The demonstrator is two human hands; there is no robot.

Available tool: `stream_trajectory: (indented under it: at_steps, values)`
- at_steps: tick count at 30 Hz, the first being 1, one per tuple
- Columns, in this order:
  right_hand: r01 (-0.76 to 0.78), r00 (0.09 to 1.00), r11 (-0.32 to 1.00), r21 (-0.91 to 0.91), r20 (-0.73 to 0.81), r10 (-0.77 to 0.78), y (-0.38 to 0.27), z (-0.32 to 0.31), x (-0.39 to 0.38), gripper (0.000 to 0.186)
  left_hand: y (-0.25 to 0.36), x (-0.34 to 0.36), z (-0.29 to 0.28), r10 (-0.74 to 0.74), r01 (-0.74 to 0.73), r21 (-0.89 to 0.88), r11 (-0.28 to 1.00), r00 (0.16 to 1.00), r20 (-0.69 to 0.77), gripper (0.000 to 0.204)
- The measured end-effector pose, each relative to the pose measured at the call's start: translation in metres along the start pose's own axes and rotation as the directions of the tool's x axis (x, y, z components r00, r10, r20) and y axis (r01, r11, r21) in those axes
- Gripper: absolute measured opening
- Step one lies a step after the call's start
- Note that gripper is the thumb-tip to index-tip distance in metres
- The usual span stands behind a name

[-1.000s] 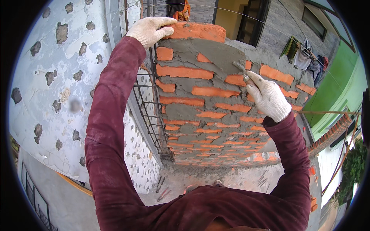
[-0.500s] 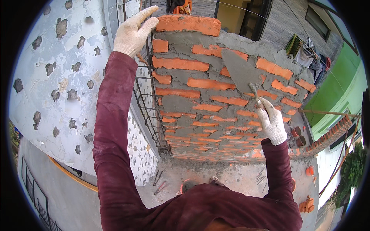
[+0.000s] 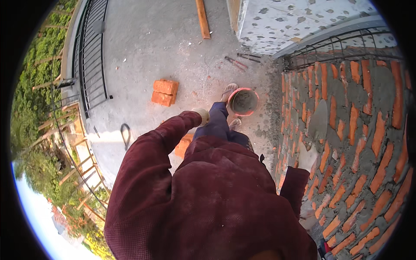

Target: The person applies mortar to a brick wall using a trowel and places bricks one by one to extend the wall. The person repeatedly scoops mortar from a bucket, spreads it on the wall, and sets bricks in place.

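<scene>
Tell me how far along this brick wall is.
Done: many brick courses stand mortared in the wall. In hand: the right hand presses a trowel to it. Still to go: loose bricks and a mortar bucket wait on the floor.

L hand (image 3: 202, 116) hangs low, gloved; R hand (image 3: 307, 157) raised, gripping.

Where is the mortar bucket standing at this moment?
In the head view, the round mortar bucket stands on the concrete floor right of centre, by the person's sandalled foot, near the base of the brick wall.
</scene>
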State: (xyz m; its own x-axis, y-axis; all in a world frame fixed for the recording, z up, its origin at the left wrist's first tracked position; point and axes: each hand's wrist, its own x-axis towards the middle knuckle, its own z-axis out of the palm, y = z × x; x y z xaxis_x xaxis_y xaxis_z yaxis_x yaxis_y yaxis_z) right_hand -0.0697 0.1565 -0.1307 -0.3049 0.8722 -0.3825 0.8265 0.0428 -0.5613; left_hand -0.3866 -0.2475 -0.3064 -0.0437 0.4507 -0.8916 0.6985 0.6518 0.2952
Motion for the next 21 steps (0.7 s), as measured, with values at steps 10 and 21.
stream_trajectory:
  at_steps: [10, 21]
  values:
    - [0.631, 0.774, 0.704, -0.327, 0.209, -0.598, 0.101, 0.13, 0.081, 0.035, -0.04, -0.102, 0.376, -0.528, 0.294, -0.933, 0.209, 0.837, 0.145, 0.078]
    - [0.021, 0.826, 0.972, -0.232, 0.553, 0.114, 0.108, 0.243, -0.043, 0.023, -0.249, 0.051, 0.279, -0.897, 0.286, -0.948, -0.142, 0.369, 0.245, 0.143]
